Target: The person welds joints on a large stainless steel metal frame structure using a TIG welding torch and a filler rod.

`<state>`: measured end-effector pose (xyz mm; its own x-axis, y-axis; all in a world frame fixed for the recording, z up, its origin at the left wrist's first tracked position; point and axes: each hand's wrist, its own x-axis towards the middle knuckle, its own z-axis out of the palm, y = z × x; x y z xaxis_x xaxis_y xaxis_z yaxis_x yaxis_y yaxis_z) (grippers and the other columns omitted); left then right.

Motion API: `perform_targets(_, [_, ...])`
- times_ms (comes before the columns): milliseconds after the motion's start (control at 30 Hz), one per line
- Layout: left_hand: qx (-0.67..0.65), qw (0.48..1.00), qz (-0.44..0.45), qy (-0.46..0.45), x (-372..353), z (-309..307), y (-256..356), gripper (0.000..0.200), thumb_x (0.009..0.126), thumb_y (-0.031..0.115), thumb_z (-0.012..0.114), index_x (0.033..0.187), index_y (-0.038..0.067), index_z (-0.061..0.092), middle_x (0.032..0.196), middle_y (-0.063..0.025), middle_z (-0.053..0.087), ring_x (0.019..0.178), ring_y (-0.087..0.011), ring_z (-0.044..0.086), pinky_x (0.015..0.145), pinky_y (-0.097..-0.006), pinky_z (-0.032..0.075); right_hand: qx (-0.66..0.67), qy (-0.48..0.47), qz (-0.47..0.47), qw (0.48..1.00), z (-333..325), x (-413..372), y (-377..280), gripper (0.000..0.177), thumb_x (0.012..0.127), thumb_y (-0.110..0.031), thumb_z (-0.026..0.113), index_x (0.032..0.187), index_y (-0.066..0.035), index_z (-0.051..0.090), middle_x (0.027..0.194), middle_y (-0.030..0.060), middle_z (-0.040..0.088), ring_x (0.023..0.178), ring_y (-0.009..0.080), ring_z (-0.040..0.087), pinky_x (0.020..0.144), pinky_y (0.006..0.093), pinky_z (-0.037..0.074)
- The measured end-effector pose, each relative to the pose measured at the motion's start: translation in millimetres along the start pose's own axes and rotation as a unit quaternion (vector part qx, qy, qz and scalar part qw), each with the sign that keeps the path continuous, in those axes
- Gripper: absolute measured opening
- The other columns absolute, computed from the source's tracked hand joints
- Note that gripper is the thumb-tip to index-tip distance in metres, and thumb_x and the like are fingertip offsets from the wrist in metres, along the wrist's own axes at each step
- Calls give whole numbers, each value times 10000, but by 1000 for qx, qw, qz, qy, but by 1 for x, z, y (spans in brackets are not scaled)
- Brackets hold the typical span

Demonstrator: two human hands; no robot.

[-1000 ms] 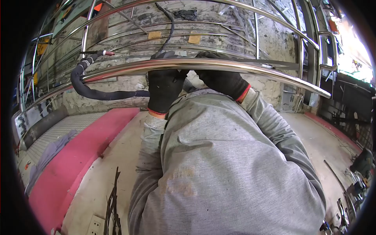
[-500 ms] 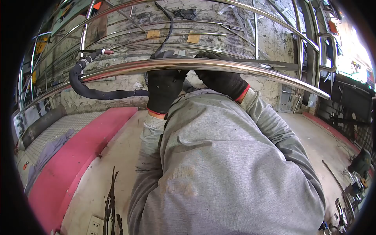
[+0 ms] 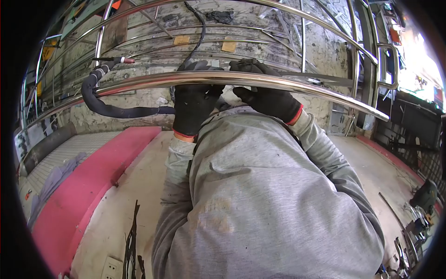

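A long polished metal tube [image 3: 153, 80] crosses in front of me, hiding the middle of both gloved hands. My left hand [image 3: 191, 104], in a black glove with a red cuff, is closed around the tube from beneath, with fingers showing beyond it and the thumb on the near side. To its right, my right hand [image 3: 274, 103] is also around the tube, its bent fingers past the far side and its thumb below. Beside my left hand runs a thick black-sleeved cable [image 3: 125, 112], which curves up over the tube to a welding torch [image 3: 121, 60] with a pinkish nozzle.
Several metal rails and uprights [image 3: 303, 37] form a frame ahead, before a stained surface. A pink board [image 3: 97, 186] lies at left, with grey cloth [image 3: 58, 179] beside it. Tools [image 3: 413, 232] are heaped at lower right. A white socket [image 3: 111, 267] is at lower left.
My right hand has shifted slightly right along the tube, and its thumb now shows apart from the left hand. My left hand has hardly moved.
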<state>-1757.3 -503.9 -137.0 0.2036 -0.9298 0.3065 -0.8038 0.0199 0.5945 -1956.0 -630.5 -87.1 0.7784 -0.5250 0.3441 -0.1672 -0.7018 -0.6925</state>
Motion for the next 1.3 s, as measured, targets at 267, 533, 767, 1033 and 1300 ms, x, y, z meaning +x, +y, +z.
perform_targets(267, [1, 997, -10, -78, 6, -64, 25, 258, 872, 268, 828, 1021, 60, 793, 1048, -182, 744, 1010, -372, 680, 882, -465, 528, 11, -107, 69, 992, 8, -1, 8, 314, 895, -220, 721, 1186, -112, 670, 1088, 119, 653, 931, 336, 671, 747, 459, 569])
perform_targets(533, [-94, 957, -136, 239, -8, -244, 17, 401, 1098, 189, 550, 1402, -59, 630, 1251, -172, 742, 1104, -194, 701, 894, -315, 560, -39, -97, 13, 994, 10, -5, 10, 255, 1030, -210, 695, 1237, -62, 674, 1083, 126, 677, 995, 297, 665, 854, 403, 563])
perform_targets(767, [222, 972, 41, -64, 49, -293, -136, 474, 1050, 93, 459, 1513, 87, 558, 1419, -185, 624, 1303, -304, 617, 1072, -413, 481, -180, -175, 1, 968, 1, -6, 12, 368, 1069, -294, 646, 1395, -124, 659, 1275, 119, 684, 1162, 285, 661, 982, 392, 556])
perform_targets(1033, [247, 908, -269, -206, 103, -250, -111, 462, 989, 443, 569, 1202, 58, 712, 1084, -204, 719, 1023, -376, 712, 905, -462, 535, -241, -185, 14, 953, 2, -12, 13, 445, 1071, -320, 640, 1485, -160, 629, 1423, 120, 661, 1261, 268, 649, 1107, 412, 508])
perform_targets(1300, [300, 883, -284, -224, 108, -241, -120, 510, 919, 456, 630, 1112, -11, 692, 940, -212, 720, 818, -339, 699, 787, -461, 529, -238, -70, -93, 964, 12, -11, 11, 380, 1008, -289, 738, 1328, -87, 701, 1203, 107, 732, 1112, 273, 703, 1007, 392, 553])
